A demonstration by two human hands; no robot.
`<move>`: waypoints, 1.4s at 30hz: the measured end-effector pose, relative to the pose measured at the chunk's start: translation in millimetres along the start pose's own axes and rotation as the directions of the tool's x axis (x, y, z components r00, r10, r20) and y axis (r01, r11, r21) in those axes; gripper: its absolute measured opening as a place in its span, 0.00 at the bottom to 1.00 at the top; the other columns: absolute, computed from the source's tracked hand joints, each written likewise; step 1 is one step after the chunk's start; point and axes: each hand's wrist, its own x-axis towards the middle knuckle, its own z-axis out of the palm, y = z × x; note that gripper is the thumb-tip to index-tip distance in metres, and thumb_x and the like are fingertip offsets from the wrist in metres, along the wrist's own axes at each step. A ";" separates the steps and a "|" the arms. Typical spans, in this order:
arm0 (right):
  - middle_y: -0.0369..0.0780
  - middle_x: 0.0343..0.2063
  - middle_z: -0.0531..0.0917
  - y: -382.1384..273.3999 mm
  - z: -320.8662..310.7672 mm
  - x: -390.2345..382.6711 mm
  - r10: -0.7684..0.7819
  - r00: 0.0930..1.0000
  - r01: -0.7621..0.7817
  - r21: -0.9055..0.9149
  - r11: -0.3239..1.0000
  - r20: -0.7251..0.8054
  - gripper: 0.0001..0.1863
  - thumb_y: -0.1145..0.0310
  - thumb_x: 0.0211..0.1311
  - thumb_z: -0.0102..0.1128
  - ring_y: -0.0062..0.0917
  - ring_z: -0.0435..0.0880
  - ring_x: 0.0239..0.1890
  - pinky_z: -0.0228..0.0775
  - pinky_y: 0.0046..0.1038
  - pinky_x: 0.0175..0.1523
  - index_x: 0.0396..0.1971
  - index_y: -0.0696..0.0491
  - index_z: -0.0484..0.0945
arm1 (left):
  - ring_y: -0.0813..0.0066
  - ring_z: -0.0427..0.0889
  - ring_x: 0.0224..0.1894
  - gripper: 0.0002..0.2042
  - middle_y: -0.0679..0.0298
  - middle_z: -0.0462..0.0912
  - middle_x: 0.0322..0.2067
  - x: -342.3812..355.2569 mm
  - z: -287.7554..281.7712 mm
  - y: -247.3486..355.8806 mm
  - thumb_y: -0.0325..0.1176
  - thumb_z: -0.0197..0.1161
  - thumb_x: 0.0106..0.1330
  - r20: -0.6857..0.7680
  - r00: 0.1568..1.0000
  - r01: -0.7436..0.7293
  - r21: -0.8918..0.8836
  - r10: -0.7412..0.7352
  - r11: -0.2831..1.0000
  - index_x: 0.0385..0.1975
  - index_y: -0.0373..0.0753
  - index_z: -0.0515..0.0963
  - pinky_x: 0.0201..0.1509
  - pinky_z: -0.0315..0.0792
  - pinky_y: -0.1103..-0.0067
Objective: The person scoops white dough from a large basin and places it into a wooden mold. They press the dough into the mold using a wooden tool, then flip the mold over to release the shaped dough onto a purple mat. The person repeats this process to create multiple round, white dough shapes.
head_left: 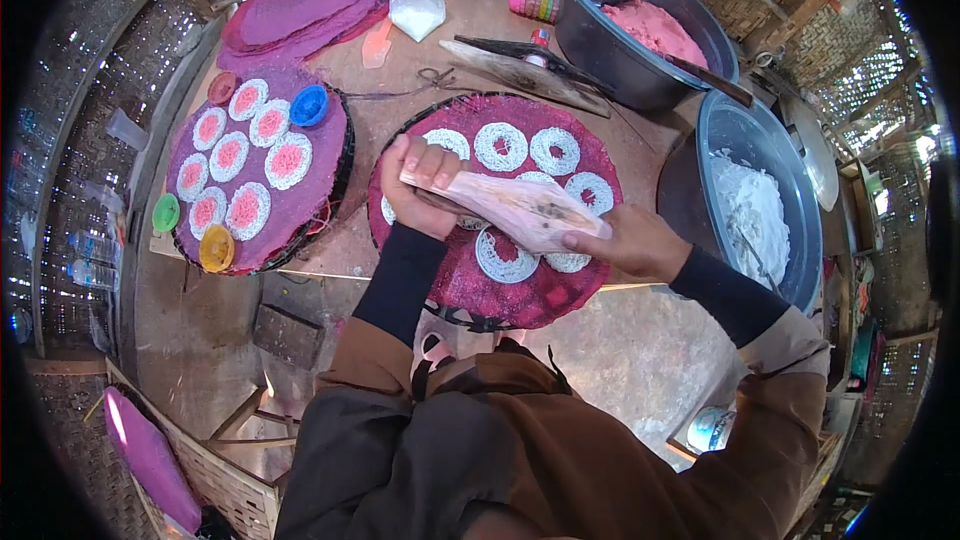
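Observation:
Both my hands grip a pale, pink-stained wooden press (515, 202), slanted over the tray. My left hand (420, 185) wraps its narrower upper-left end; a darker piece of it shows under those fingers. My right hand (640, 242) clasps its broad lower-right end, thumb on top. Beneath lies a round tray covered in magenta mesh cloth (560, 305), bearing several white lacy dough rings (501, 147). One white ring (505, 255) just below the press has an irregular, open centre. The press hides some rings in part, and its underside is out of sight.
At left, another purple-cloth tray (228, 215) holds pink-centred white rounds and small coloured cups. Behind are stacked purple mesh sheets (300, 5), a plastic bag (412, 2) and a second wooden press (520, 70). Tubs of pink dough (655, 30) and white dough (750, 220) stand right.

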 end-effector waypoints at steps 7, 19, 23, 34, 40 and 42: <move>0.55 0.20 0.79 -13.1 22.6 11.9 -0.077 0.994 0.079 0.034 0.996 -0.075 0.46 0.26 0.49 0.41 0.46 0.81 0.29 0.70 0.41 0.37 0.23 0.62 0.81 | 0.81 0.61 0.16 0.17 0.76 0.61 0.09 -3.0 12.5 26.8 0.42 0.43 0.66 -0.003 0.999 -0.037 0.094 0.038 0.995 0.13 0.49 0.61 0.31 0.60 0.80; 0.52 0.19 0.79 6.6 10.1 -19.0 -0.027 0.982 0.031 0.021 0.999 -0.189 0.42 0.30 0.51 0.44 0.44 0.81 0.27 0.70 0.40 0.35 0.26 0.61 0.81 | 0.73 0.68 0.26 0.20 0.70 0.67 0.17 2.6 13.1 -7.3 0.53 0.46 0.66 -0.082 0.996 0.042 0.026 -0.040 0.999 0.19 0.46 0.67 0.34 0.63 0.77; 0.50 0.19 0.79 30.1 23.1 -21.6 -0.144 0.924 0.252 0.281 0.926 -0.353 0.38 0.35 0.56 0.44 0.38 0.80 0.25 0.69 0.37 0.34 0.29 0.62 0.80 | 0.57 0.68 0.55 0.38 0.55 0.73 0.48 0.0 49.1 -1.2 0.68 0.42 0.58 -0.082 0.970 0.234 0.090 -0.227 0.968 0.53 0.36 0.66 0.60 0.60 0.68; 0.41 0.26 0.77 14.4 61.0 47.0 -0.459 0.607 0.734 0.237 0.636 -0.648 0.16 0.58 0.56 0.52 0.31 0.75 0.31 0.64 0.31 0.38 0.33 0.55 0.77 | 0.67 0.80 0.42 0.20 0.59 0.81 0.37 -25.1 67.7 -13.6 0.30 0.70 0.45 0.278 0.955 -0.271 0.959 0.100 -0.080 0.39 0.34 0.75 0.50 0.70 0.73; 0.38 0.31 0.71 4.0 111.7 83.6 -0.460 0.512 0.506 -0.177 0.844 -0.726 0.15 0.66 0.44 0.60 0.32 0.70 0.37 0.58 0.33 0.40 0.36 0.48 0.73 | 0.67 0.79 0.41 0.18 0.59 0.80 0.38 -52.3 74.5 12.0 0.28 0.68 0.48 0.130 0.949 -0.106 0.990 0.286 -0.096 0.40 0.33 0.75 0.49 0.70 0.74; 0.37 0.29 0.69 -4.5 111.8 81.8 -0.452 0.480 0.415 -0.259 0.872 -0.752 0.15 0.65 0.43 0.59 0.30 0.68 0.35 0.56 0.32 0.38 0.34 0.47 0.73 | 0.68 0.78 0.41 0.18 0.59 0.80 0.38 -58.6 69.8 14.0 0.27 0.68 0.48 0.082 0.941 -0.083 0.996 0.330 -0.011 0.39 0.31 0.74 0.48 0.70 0.74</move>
